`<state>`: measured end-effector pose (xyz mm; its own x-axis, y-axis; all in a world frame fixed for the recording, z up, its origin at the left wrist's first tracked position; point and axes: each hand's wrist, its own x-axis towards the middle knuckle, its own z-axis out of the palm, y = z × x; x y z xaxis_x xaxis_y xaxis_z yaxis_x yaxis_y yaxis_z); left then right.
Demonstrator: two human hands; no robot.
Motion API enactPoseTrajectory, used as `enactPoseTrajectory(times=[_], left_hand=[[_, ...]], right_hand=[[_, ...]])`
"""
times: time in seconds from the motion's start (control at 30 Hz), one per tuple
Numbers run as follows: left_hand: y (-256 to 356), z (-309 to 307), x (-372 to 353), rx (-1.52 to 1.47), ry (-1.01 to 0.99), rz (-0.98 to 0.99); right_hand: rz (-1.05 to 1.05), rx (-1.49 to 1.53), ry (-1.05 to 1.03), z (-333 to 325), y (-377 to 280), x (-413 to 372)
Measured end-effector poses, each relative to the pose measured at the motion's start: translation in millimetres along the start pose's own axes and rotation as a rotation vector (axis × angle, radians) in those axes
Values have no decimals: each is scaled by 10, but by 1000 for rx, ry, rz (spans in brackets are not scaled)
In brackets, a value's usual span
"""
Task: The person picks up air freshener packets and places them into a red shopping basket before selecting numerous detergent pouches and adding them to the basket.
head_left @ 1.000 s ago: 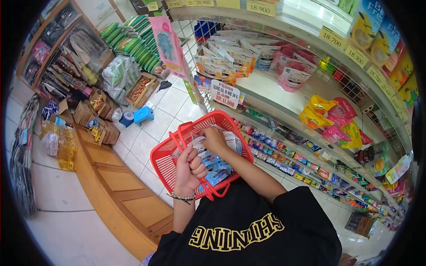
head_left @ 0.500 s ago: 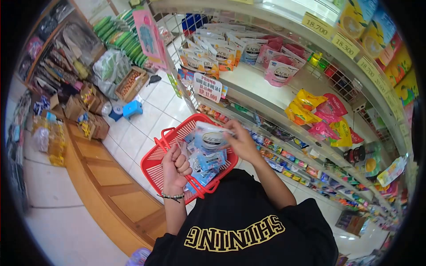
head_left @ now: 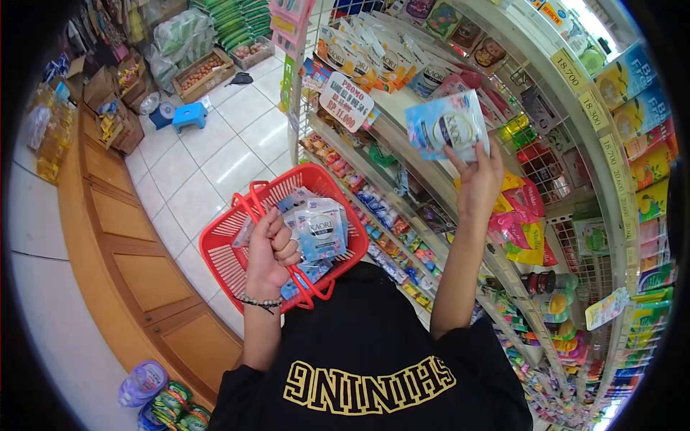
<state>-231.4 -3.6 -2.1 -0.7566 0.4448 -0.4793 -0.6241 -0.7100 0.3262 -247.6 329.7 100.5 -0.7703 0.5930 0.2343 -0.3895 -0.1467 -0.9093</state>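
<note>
Packets (head_left: 320, 224) in blue and white lie inside the red basket (head_left: 228, 251), and the one on top says KAORI. The left hand (head_left: 272, 251) is over the left part of the basket, with its fingers curled tight around the red handle (head_left: 310, 285). A beaded bracelet (head_left: 262, 302) goes around that wrist. The right hand (head_left: 480, 176) is up in the air, to the right of the basket. Its fingers pinch the low edge of one more blue and white packet (head_left: 440, 126), which says KAORI too. That packet is well apart from the basket, in front of the shelves to its right. Up there are orange and white packets (head_left: 359, 56) and a sign (head_left: 346, 102) that says PROMO. Pink and yellow bags (head_left: 519, 223) are to the right of the basket as well. Brown wooden doors (head_left: 154, 280) are left of the basket. A little blue stool (head_left: 189, 117) stands on the floor (head_left: 233, 151) past the basket. The person's black shirt (head_left: 359, 323) is just below the basket.
</note>
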Motion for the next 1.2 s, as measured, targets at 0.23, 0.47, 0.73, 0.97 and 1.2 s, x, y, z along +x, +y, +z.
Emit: enactPoseTrajectory(times=[0.23, 0.47, 0.73, 0.97, 1.2], left_hand=[[7, -152, -165, -51, -20, 58], [47, -333, -262, -102, 24, 68], [114, -561, -307, -166, 80, 103], [109, -550, -332, -154, 110, 121], [108, -493, -334, -113, 109, 115]], right_hand=[[-132, -150, 144, -6, 322, 616], [33, -192, 202, 247, 601, 1115], [-36, -217, 277, 255, 1091, 1639], [-240, -322, 291, 78, 1436, 1934], [-318, -410, 367, 170, 1386, 1856]])
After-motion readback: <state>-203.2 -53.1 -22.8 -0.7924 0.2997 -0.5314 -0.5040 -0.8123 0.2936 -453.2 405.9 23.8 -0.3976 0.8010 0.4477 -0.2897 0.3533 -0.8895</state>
